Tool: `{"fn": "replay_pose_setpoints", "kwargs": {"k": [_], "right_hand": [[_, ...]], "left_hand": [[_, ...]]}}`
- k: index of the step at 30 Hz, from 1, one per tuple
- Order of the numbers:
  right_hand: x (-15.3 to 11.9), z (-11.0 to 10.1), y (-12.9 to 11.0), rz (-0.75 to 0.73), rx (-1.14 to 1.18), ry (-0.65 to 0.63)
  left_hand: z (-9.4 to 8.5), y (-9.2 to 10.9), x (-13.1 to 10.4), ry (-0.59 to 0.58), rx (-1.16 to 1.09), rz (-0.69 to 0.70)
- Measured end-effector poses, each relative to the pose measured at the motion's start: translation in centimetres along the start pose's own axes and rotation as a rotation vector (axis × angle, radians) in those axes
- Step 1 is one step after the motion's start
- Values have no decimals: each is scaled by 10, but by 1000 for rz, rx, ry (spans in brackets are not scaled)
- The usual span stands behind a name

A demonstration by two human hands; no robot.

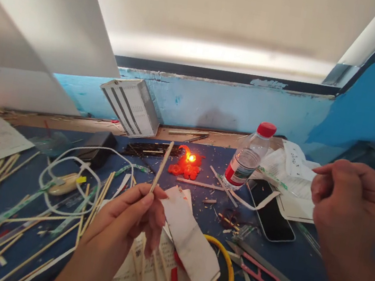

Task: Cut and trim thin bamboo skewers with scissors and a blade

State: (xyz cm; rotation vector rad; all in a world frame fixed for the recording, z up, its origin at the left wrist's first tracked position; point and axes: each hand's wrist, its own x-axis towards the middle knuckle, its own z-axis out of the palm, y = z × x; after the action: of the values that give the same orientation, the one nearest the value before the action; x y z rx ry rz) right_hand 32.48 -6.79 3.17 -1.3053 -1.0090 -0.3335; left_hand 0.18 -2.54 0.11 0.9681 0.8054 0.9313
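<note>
The left hand has its grip closed on a thin bamboo stick, thumb and fingertips pinching its lower end; the stick rises tilted up and slightly right, its tip in front of the small lit flame in the red wax farther back on the desk. How much of the stick lies inside the fingers cannot be seen. The right hand hovers above the desk at the right, fingers curled in with thumb against forefinger; whether anything is pinched there cannot be told, and its forearm is cut off by the frame edge.

Just below the left hand lie a bent strip of white paper and scissors with red and yellow handles, partly covered by the paper and cut off at the bottom. Right of them lie small red snips. A dark phone lies beside a plastic bottle with a red cap. Loose sticks and a white cable spread to the left.
</note>
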Motion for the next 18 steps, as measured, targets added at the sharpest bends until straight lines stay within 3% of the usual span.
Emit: {"fn": "replay_pose_setpoints", "kwargs": {"k": [4,7,9,11,16,18], "right_hand": [[14,1,8,8,16,46],[26,-6,16,-58,-1,187],[31,-15,22,-57,-42,214],[32,-25,29,4,-111,106],[21,-51,40,148,-395,-506],[19,-67,43,148,-525,-597]], "left_hand": [[-2,0,0,64,53,2],[-3,2,0,116,87,45],[-2,4,1,135,88,64],[-1,5,1,160,82,87],[1,11,0,205,70,183],[0,13,-1,198,64,199]]}}
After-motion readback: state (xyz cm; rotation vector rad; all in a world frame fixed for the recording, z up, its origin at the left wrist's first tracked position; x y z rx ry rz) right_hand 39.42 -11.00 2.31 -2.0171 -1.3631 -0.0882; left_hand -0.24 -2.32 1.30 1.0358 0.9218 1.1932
